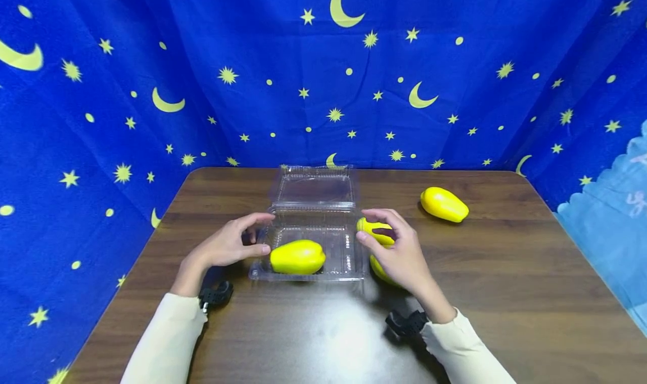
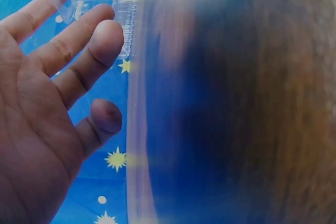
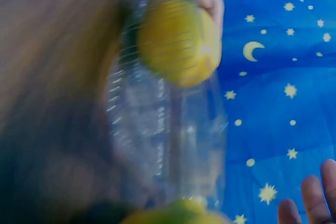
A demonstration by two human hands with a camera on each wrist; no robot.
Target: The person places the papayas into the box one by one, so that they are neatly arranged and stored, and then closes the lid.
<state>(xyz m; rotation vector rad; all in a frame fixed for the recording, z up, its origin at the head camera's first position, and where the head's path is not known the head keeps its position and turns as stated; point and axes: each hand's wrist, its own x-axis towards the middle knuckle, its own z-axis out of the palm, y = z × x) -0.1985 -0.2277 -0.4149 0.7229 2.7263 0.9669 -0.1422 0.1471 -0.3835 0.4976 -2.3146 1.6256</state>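
Covering parts of two yellow papayas, the upper papaya [image 1: 370,228] and the lower papaya [image 1: 380,270], the right hand [image 1: 401,252] spreads thumb and fingers wide beside a clear plastic clamshell container [image 1: 337,249]. Whether it touches either fruit is hard to tell. The left wrist view cuts off the container at the top and blurs much of the wooden table [image 1: 505,294]; the right wrist view smears the container and crops a fruit at its lower edge. The left hand [image 1: 229,243], thumb and fingers also wide apart, holds nothing at the container's left side; contact with the rim is unclear. Inside, toward the near left, lies a papaya [image 1: 297,257], glossy, smooth, bright yellow and oblong. The see-through lid [image 1: 315,188] is folded back, away from the person. A fourth papaya [image 1: 445,204] rests at far right, fully visible
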